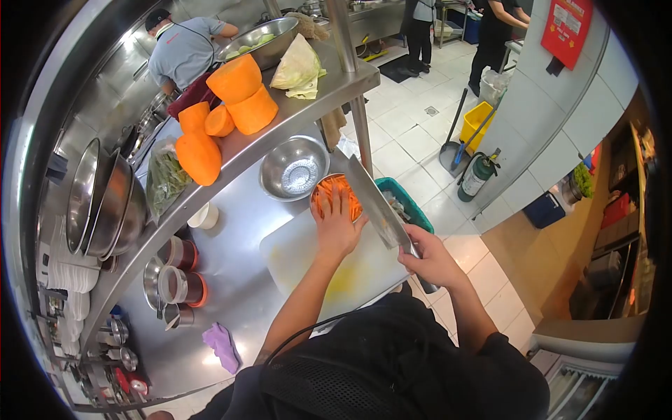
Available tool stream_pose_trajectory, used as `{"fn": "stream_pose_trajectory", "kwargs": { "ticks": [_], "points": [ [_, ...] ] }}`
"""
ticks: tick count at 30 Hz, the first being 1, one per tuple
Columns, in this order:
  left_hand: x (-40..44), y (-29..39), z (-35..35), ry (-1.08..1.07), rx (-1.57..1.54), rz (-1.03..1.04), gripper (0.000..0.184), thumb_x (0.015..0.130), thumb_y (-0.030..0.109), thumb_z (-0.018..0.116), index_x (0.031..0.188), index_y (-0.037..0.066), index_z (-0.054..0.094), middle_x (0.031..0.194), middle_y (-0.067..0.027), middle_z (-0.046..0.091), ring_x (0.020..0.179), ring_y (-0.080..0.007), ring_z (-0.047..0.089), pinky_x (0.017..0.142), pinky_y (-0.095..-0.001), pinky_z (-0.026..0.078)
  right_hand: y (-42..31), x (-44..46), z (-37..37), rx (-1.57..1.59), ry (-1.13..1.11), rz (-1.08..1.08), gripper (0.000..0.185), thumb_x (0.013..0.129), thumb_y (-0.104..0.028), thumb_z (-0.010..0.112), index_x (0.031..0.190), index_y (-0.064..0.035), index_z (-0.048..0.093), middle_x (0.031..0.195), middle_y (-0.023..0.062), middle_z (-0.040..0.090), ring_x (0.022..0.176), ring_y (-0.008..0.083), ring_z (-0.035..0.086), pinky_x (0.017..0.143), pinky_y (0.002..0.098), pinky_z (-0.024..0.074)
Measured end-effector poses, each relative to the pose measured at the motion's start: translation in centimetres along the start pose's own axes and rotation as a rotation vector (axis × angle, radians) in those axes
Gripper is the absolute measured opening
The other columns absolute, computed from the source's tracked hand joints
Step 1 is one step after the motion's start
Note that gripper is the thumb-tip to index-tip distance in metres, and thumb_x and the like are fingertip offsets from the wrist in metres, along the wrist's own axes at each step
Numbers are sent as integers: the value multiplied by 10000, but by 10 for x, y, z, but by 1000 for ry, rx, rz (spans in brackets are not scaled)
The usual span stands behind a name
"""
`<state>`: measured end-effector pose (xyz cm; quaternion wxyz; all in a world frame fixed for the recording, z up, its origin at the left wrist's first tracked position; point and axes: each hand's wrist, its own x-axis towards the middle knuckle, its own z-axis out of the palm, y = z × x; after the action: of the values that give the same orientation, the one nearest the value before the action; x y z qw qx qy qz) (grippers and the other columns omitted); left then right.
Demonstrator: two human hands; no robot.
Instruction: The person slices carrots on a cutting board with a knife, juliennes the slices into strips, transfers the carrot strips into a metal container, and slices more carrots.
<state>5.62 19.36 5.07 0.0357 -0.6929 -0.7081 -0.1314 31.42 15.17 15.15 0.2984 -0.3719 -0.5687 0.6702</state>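
Note:
My left hand point(339, 227) lies with its fingers stretched over shredded carrot point(330, 183) in a round bowl at the far edge of the cutting board. Its fingertips touch the shreds, and the hand covers much of the bowl. In my right hand point(427, 257) is the handle of a large kitchen knife point(372, 204). The broad blade slants up and away, just right of the carrot bowl. Yellow stains mark the white cutting board point(294, 259) below my left forearm. Behind the carrot stands a steel bowl point(294, 168).
Large carrot pieces point(253, 108) and a cabbage wedge point(297, 70) sit on the steel shelf point(245, 157) above the counter. A green bin point(413, 210) stands right of the blade. Lidded containers point(173, 283) and a purple cloth point(221, 348) lie left. A co-worker point(183, 52) works beyond the shelf.

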Motion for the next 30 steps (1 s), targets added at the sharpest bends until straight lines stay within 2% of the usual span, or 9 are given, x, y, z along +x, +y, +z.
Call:
{"fn": "stream_pose_trajectory", "kwargs": {
  "ticks": [3,6,10,12,16,22,25,27,30],
  "points": [
    [24,-8,-1,65,69,97,856,1021,580,549,1643,27,349,1756,-169,220,1622,-438,126,1258,-691,88,5,9,3,-105,28,-198,592,934,42,667,1501,-20,508,1052,4,588,786,69,582,666,246,512],
    [44,-18,-17,-25,86,97,800,1039,534,538,1652,57,346,1757,-167,220,1624,-431,128,1250,-701,87,-4,5,7,-67,40,-143,608,942,33,663,1524,-26,493,1072,-1,583,822,75,591,686,248,519],
    [46,-24,-28,67,-131,-24,722,1065,444,518,1654,63,348,1755,-170,235,1625,-430,135,1252,-675,96,4,12,13,1,49,-169,625,957,17,660,1548,-27,464,1060,0,588,807,76,600,676,256,534],
    [24,-23,-33,434,-483,-73,661,1087,364,475,1658,60,339,1751,-199,236,1623,-445,133,1249,-651,98,7,18,20,-12,53,-150,642,974,1,655,1575,-42,435,1040,-2,589,773,71,599,651,259,542],
    [-11,9,-54,488,-476,294,708,1106,521,372,1640,56,386,1740,-261,216,1606,-520,115,1244,-643,93,4,39,37,42,40,-140,648,976,69,620,1580,-67,429,1092,24,579,795,84,592,638,263,555],
    [-24,24,-47,468,-446,343,871,1055,724,262,1645,97,397,1756,-260,152,1593,-563,89,1224,-697,72,18,44,41,29,57,-265,677,990,49,632,1613,-72,396,1060,16,580,725,72,573,611,242,511],
    [-30,47,-35,357,-442,418,910,1039,755,235,1651,98,383,1764,-258,106,1589,-583,40,1202,-738,43,29,23,33,-5,73,-363,687,999,40,636,1626,-72,380,1060,19,578,719,66,567,599,235,491],
    [-31,62,-30,311,-456,456,917,1037,758,224,1650,95,380,1765,-261,88,1586,-591,18,1195,-748,34,26,0,22,136,123,-197,683,986,84,573,1627,-40,372,1079,33,585,710,60,560,624,223,494],
    [-30,85,-25,239,-540,517,846,1065,692,278,1649,88,374,1765,-272,51,1581,-602,-9,1191,-753,11,25,-35,11,213,227,-182,679,995,79,570,1631,-28,356,1048,38,575,689,67,558,601,230,497]
  ]
}}
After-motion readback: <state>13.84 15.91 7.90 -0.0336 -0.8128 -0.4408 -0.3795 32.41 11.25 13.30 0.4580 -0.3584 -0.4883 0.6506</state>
